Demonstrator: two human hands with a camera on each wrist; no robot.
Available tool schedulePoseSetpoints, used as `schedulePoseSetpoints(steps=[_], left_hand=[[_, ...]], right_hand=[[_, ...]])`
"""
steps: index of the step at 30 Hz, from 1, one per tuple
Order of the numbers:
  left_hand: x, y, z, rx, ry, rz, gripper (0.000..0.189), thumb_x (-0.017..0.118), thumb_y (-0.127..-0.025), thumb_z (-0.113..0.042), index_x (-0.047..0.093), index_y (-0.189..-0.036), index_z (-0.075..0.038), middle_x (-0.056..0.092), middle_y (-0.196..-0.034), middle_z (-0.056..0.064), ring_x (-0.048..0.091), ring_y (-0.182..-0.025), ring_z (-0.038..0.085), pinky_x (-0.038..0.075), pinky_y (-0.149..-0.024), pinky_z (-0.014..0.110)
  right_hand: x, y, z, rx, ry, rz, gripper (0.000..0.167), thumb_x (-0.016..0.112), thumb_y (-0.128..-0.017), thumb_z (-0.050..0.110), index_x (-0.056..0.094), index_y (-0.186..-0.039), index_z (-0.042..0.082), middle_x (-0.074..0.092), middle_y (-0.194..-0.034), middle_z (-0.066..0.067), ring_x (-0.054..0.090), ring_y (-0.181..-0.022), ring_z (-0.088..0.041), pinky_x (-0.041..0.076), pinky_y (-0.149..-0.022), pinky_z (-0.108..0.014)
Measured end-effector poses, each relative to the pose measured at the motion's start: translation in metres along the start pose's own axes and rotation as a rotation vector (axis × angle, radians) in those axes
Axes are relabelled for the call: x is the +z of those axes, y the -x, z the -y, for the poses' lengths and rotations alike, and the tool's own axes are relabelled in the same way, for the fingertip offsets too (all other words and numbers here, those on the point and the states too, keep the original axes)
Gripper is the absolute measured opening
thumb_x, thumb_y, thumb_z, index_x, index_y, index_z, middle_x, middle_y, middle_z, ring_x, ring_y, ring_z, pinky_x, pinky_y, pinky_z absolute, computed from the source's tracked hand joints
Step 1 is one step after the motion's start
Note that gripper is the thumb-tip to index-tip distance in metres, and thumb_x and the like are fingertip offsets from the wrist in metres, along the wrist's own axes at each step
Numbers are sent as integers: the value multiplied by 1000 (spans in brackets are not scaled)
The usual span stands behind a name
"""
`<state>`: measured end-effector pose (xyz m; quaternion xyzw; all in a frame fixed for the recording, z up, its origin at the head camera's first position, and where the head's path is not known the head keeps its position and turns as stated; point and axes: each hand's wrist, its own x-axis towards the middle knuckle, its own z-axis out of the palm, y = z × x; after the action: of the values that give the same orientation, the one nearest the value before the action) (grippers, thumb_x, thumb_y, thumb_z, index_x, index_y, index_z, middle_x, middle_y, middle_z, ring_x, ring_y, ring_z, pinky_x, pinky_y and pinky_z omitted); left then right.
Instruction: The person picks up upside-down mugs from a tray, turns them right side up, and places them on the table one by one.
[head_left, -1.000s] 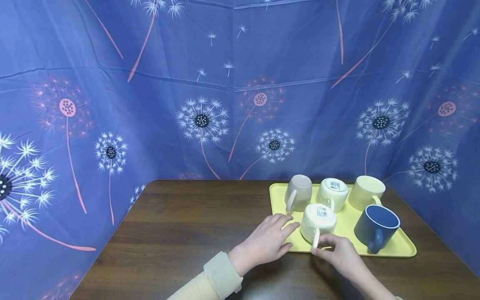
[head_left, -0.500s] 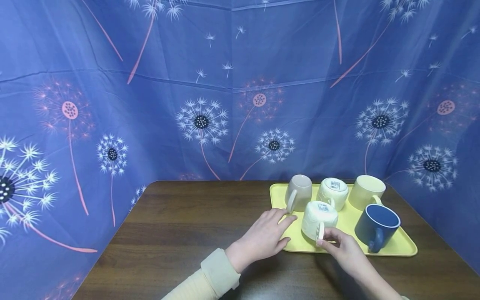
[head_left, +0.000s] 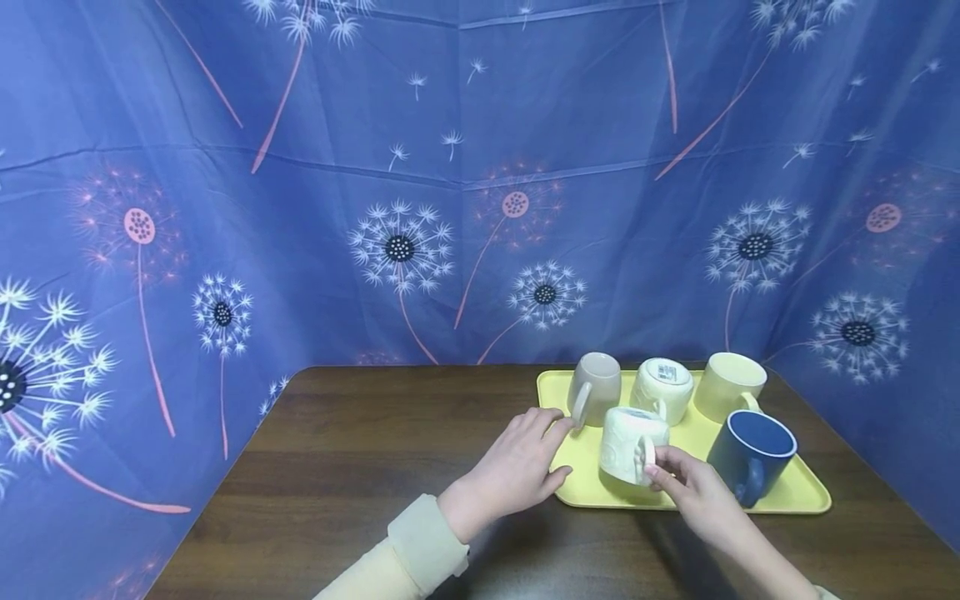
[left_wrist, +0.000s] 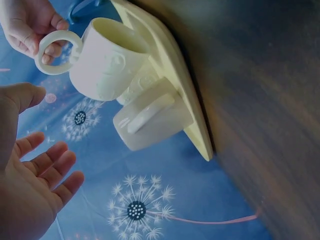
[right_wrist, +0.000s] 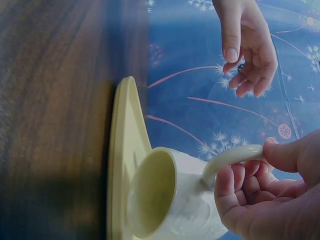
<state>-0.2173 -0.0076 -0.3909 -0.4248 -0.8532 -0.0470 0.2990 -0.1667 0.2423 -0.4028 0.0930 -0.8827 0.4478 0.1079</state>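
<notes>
A white embossed mug (head_left: 622, 450) hangs mouth down and tilted over the front of the yellow tray (head_left: 577, 483). My right hand (head_left: 701, 492) pinches its handle between thumb and fingers. In the right wrist view, the mug's pale interior (right_wrist: 155, 195) shows just off the tray. My left hand (head_left: 510, 467) has its fingers spread at the tray's left edge, with nothing in it. In the head view its fingertips overlap the handle of the grey mug (head_left: 602, 387), while the left wrist view shows the palm (left_wrist: 25, 200) apart from the mugs.
Behind the held mug stands a second white mug (head_left: 663, 400), bottom up. A cream mug (head_left: 723, 383) is at the tray's back right, and a navy mug (head_left: 731, 454) stands upright at front right. Brown wooden table (head_left: 360, 450) extends left; a blue dandelion-print cloth (head_left: 420, 108) hangs behind.
My right hand has lifted the white mug off the tray by its handle and tipped its mouth forward into a tilt. My left hand has drawn back slightly to the left.
</notes>
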Motion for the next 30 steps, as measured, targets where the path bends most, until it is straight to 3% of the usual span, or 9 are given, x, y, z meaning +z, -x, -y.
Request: schedulePoseSetpoints(steps=[12,22,30], left_hand=[[-12,2,5,-5,34,19,52,68,-83,-34,49,-127,-13,52,-122,2,50,-112,17,44,-92,32],[-17,2,9,26,61,-42,45,68,-82,-30,54,-121,-13,55,-115,0,51,-108,16,44,-90,31],[-22,1,12,3,113,-74,43,69,-81,-29,55,-119,-13,55,-115,0,51,-106,15,45,-87,32]], right_hand=[[-11,-8,7,-32,-116,108,24,48,-98,7,56,-109,-12,64,-94,-10,60,-75,-7,50,-69,-24],[-20,-15,26,57,-153,207,28,46,-100,18,56,-109,-7,62,-92,-8,58,-78,-8,48,-73,-24],[-31,-18,35,-48,-166,271,27,41,-101,14,55,-108,-9,60,-89,-2,57,-81,-4,47,-73,-22]])
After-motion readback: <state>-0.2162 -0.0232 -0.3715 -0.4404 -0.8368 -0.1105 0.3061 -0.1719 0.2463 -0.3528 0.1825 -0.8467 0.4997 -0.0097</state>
